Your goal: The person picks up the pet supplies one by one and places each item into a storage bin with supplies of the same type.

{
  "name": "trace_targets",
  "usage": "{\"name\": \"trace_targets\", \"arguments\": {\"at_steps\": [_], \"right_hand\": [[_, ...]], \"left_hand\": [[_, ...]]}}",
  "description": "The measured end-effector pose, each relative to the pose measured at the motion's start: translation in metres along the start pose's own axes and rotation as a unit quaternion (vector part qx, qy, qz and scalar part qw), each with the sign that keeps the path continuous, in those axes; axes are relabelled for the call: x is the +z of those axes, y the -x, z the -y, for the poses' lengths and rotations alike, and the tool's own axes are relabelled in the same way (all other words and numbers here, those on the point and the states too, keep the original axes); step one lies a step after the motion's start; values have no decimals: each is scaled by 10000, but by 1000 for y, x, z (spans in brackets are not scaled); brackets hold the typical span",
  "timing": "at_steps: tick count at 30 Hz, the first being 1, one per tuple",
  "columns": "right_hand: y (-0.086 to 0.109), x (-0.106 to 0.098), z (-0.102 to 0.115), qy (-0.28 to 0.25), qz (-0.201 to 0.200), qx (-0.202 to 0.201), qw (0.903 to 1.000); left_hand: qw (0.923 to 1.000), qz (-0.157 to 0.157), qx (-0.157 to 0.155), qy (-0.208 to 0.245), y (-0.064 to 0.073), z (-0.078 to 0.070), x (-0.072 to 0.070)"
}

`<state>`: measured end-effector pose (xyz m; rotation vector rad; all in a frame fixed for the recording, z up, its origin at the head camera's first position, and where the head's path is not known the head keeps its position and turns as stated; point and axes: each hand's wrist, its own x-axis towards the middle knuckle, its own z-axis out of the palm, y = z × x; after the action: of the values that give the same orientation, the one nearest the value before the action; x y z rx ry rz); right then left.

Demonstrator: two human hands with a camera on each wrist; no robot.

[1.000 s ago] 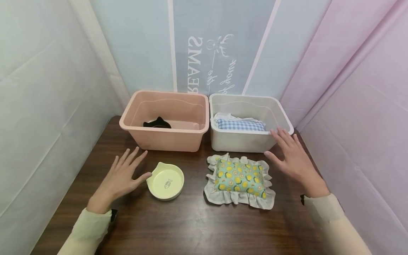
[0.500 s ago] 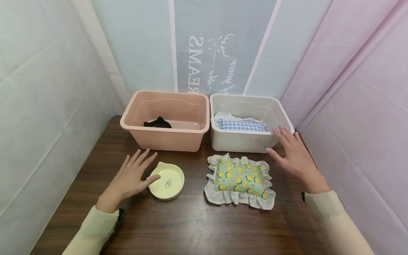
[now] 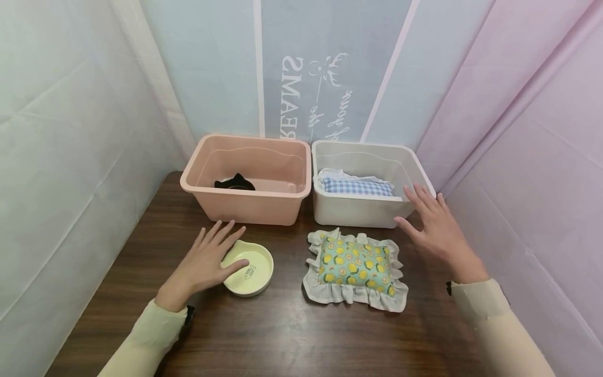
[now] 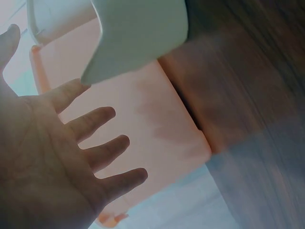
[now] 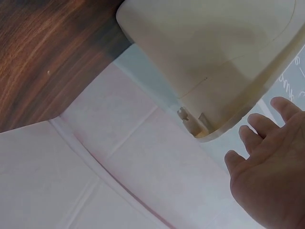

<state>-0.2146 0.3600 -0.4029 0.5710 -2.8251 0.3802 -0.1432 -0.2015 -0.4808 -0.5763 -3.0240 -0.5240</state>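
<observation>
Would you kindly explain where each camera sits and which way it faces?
Head: worn there, facing forward and down at the table; left hand, right hand and sleeves show.
Left wrist: worn there, facing the yellow dish and pink bin; left hand shows.
Right wrist: worn there, facing the white bin; right hand shows.
Head and left wrist share the pink bin.

A round, pale yellow dish [image 3: 259, 259] with a pointy ear and a little dark picture inside sits flat on the brown table [image 3: 282, 335]. Behind it, to the right, a white box [image 3: 353, 212] stands open on top.
</observation>
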Motion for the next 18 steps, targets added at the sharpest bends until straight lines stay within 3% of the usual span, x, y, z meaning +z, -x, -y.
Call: {"name": "trace_targets", "arguments": {"at_steps": [18], "right_hand": [[-9,-1,-8,3,29,-78,10000]], "left_hand": [[9994,130,278,141,-13,-27,4]]}}
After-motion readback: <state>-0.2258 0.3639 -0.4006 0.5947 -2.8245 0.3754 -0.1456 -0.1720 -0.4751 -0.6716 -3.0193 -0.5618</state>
